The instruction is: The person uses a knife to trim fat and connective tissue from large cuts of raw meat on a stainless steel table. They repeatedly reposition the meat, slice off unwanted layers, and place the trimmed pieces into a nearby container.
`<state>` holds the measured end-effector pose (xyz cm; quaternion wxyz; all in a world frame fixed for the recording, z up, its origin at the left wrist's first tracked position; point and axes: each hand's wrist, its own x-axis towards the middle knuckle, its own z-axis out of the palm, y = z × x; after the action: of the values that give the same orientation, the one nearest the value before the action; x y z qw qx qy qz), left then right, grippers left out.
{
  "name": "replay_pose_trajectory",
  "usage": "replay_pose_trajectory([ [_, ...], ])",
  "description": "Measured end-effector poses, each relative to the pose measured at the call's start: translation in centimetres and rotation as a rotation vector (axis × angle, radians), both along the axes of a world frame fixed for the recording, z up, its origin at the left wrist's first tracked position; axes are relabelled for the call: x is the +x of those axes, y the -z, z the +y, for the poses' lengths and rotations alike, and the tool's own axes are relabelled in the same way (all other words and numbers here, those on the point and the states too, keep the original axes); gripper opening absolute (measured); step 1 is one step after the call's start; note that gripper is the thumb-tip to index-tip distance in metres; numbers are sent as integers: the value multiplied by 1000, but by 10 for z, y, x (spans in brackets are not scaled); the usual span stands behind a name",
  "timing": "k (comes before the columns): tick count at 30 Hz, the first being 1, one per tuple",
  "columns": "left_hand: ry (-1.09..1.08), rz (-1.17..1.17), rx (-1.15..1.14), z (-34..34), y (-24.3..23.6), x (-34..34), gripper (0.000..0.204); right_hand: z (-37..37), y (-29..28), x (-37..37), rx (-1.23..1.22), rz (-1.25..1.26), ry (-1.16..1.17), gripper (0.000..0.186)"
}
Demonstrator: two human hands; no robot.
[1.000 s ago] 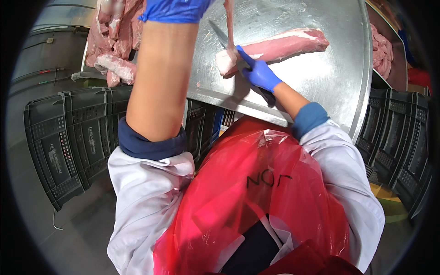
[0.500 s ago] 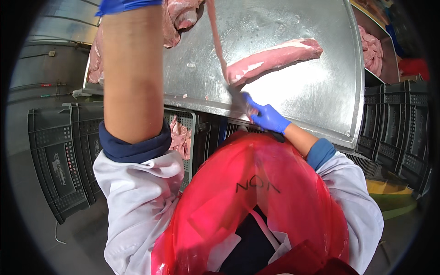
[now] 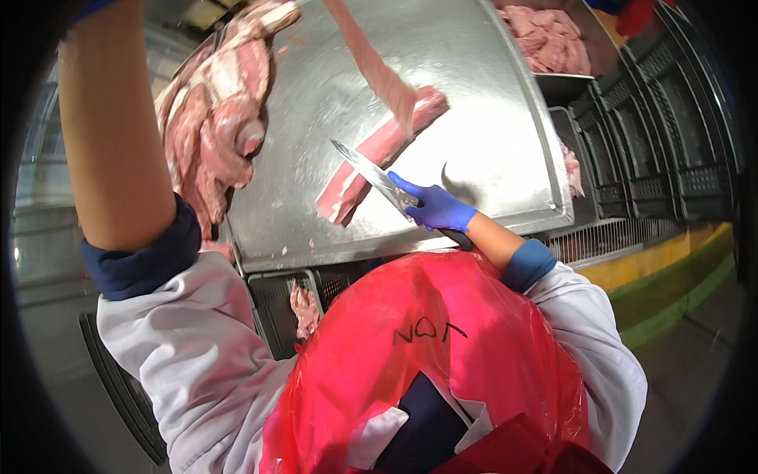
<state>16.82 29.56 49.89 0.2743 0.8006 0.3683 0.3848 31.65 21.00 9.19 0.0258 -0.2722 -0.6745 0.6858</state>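
Right hand (image 3: 438, 209), fist closed round the knife (image 3: 365, 168), its blade across the long meat (image 3: 384, 148) on the metal table (image 3: 489, 118); left hand beyond view, grip untellable; trimming seems underway; next likely calls for drawing the loose strip (image 3: 370, 59) clear.

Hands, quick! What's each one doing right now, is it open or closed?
Left hand: can't tell, nearly all of it is out of the picture.
Right hand: closed, holding the knife.
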Motion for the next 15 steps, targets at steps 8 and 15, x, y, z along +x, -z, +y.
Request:
replay_pose_trajectory([
  [8,360,431,58,66,23,184,36,27,5,100,28,-55,288,80],
  [15,544,412,131,126,85,211,41,46,42,138,-85,-71,614,76],
])
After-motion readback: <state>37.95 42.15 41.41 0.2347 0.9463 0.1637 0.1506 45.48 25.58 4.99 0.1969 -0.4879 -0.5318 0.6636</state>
